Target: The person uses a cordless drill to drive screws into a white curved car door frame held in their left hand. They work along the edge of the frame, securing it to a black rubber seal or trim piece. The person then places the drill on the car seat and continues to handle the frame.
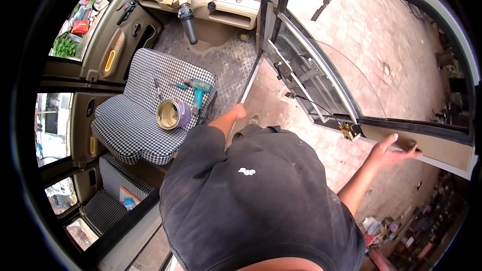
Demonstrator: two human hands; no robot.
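Observation:
My right hand [390, 152] is open, its fingers spread beside the lower edge of the swung-out vehicle door [447, 151]. Whether it touches the door I cannot tell. A brass-coloured latch [349, 131] sits on that door, near the bare metal rails and the window regulator [301, 78]. By the cab's sill, my left hand [240, 112] hangs low in front of me, its fingers mostly hidden. Nearest to it, on the checked seat [118, 120], lie a teal power drill [200, 90], a purple-sided tin [185, 114] and a thin screwdriver-like tool [158, 86].
Ahead is the beige dashboard [226, 1] with a handlebar-style steering column [187, 22]. A worn grey floor mat [226, 62] covers the cab floor. Behind stands a striped rear seat [105, 211]. Brick paving [371, 45] spreads outside, with clutter [386, 228] at lower right.

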